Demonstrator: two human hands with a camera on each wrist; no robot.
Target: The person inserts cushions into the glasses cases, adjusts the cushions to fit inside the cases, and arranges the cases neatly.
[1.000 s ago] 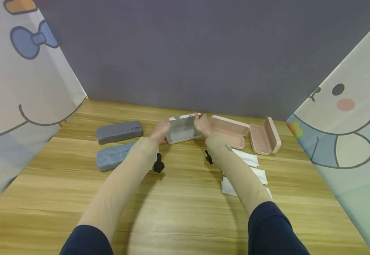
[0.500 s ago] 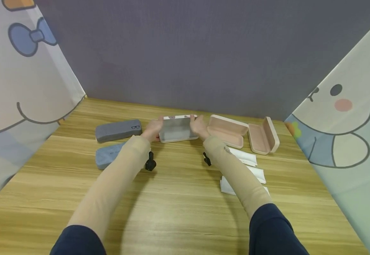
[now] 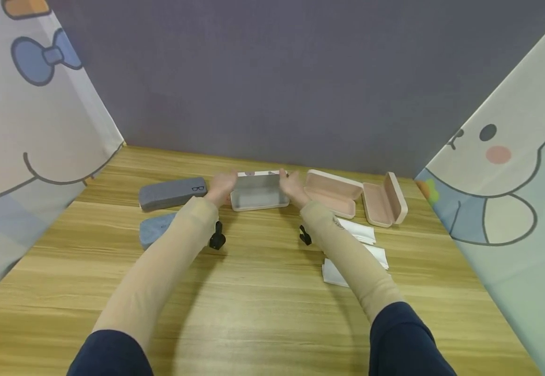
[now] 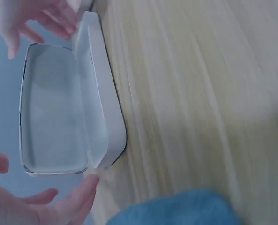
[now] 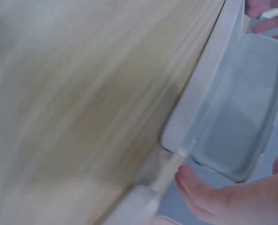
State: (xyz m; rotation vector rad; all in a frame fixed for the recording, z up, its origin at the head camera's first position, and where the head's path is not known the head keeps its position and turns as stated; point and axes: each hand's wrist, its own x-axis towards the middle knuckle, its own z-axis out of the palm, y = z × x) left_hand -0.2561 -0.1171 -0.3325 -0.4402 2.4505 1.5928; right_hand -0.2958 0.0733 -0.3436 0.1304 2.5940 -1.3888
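Observation:
An eyeglass case [image 3: 260,197] with a grey lining stands open on the wooden table, its lid raised at the back, in the head view. At its left end is my left hand [image 3: 222,187]; at the right end is my right hand [image 3: 293,187]. The left wrist view shows the left hand's fingers [image 4: 78,199] extended just off the corner of the case [image 4: 111,136], holding nothing. In the right wrist view the right hand's fingers [image 5: 195,185] reach toward the hinge corner with a small gap. Neither hand grips the case.
Right of it lie two open pink-lined eyeglass cases [image 3: 332,192]. Folded white cloths [image 3: 358,230] lie partly under the right forearm. To the left are a closed dark grey case [image 3: 171,193] and a blue case [image 3: 155,228], partly hidden by the left arm. A grey panel [image 3: 272,83] rises behind.
The grey-lined case, tilted in both hands one second ago, has moved left and down onto the table. Both hands have let go, the left one drawing slightly away to the left.

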